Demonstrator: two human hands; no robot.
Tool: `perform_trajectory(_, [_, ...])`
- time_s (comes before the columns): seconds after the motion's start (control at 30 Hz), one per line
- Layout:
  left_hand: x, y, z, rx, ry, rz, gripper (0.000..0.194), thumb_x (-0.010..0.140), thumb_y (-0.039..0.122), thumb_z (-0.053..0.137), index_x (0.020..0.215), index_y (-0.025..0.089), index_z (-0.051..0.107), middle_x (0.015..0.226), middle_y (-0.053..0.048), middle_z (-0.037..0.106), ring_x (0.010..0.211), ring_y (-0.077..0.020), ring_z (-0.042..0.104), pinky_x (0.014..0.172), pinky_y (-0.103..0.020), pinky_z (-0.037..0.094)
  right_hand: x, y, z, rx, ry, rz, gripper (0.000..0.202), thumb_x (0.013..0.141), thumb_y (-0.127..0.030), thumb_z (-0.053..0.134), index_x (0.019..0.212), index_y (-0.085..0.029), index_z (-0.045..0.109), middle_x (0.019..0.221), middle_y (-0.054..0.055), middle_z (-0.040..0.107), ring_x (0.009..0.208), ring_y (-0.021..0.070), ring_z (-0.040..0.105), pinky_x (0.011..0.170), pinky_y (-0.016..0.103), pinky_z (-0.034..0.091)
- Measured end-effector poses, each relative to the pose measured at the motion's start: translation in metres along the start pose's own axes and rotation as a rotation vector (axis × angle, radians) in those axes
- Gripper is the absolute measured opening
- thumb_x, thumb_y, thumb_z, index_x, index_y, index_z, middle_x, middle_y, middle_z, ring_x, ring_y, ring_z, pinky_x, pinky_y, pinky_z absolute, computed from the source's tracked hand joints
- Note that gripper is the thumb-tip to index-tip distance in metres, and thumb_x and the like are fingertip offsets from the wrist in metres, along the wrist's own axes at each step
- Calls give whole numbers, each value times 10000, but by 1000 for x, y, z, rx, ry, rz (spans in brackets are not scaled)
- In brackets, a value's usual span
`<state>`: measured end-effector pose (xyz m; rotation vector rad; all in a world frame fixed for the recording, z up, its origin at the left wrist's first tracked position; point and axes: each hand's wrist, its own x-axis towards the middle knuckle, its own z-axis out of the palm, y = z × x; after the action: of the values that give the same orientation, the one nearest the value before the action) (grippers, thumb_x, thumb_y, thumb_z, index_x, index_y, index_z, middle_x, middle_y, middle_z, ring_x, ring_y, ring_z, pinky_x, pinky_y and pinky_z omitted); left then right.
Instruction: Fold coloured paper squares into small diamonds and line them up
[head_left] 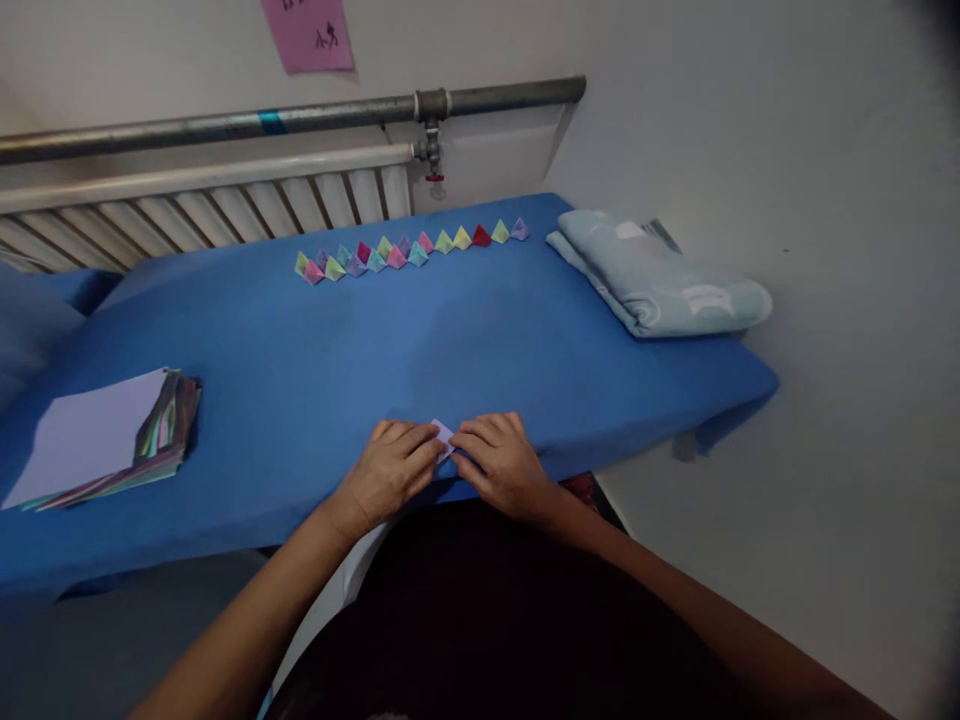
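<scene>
A small pale lilac folded paper point(444, 436) lies at the near edge of the blue-covered bed point(480, 345). My left hand point(391, 462) is closed on its left side, fingers pressed together. From the right, my right hand point(501, 462) grips the same paper with bent fingers. Most of the paper's lower part is hidden by my fingertips. Farther back, a row of small folded paper pieces point(418, 253) in several colours stands on the blue cover.
A stack of coloured paper point(94, 435) with a pale lilac sheet on top lies at the left. At the right is a folded light blue blanket point(660, 280) against the wall. Behind the bed are a radiator point(247, 213) and a metal pipe point(337, 113).
</scene>
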<state>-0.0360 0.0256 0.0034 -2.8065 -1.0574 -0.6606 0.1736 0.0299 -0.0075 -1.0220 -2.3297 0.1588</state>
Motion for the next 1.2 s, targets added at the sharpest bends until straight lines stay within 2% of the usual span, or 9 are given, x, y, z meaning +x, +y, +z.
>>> perform_trajectory(0.2, [-2, 3, 3, 31, 25, -15, 147, 919, 218, 521, 1019, 187, 624, 1160, -75, 670, 926, -206, 598, 785, -368, 412, 0, 0, 1, -6, 9, -3, 178, 900, -249, 513, 997, -181, 647, 986, 65, 672, 906, 218, 513, 807, 370, 330])
perform_trajectory(0.6, [0, 5, 3, -85, 86, -123, 169, 936, 182, 478, 1018, 192, 625, 1115, -59, 696, 935, -182, 614, 798, -353, 424, 1, 2, 3, -19, -33, 25, 174, 904, -257, 526, 992, -185, 657, 986, 66, 667, 899, 212, 518, 795, 369, 332])
perform_trajectory(0.77, [1, 6, 3, -108, 96, -171, 184, 942, 187, 462, 1022, 190, 627, 1067, -55, 711, 911, -180, 623, 785, -350, 427, 2, 3, 5, 14, 1, 59, 188, 941, -237, 473, 953, -197, 656, 975, 54, 676, 875, 197, 528, 780, 350, 333])
perform_trajectory(1.0, [3, 10, 3, -130, 92, -247, 196, 951, 230, 452, 989, 197, 641, 1041, -59, 709, 923, -186, 617, 812, -360, 426, 6, -1, 1, 37, -9, 125, 152, 921, -262, 517, 900, -192, 650, 964, 53, 676, 876, 193, 540, 774, 348, 334])
perform_trajectory(1.2, [3, 10, 4, -160, 76, -292, 227, 924, 255, 495, 1125, 200, 585, 1025, -64, 695, 902, -202, 601, 815, -380, 429, 10, -5, 1, 42, -8, 177, 182, 936, -238, 475, 843, -198, 626, 908, 35, 681, 843, 181, 541, 758, 337, 319])
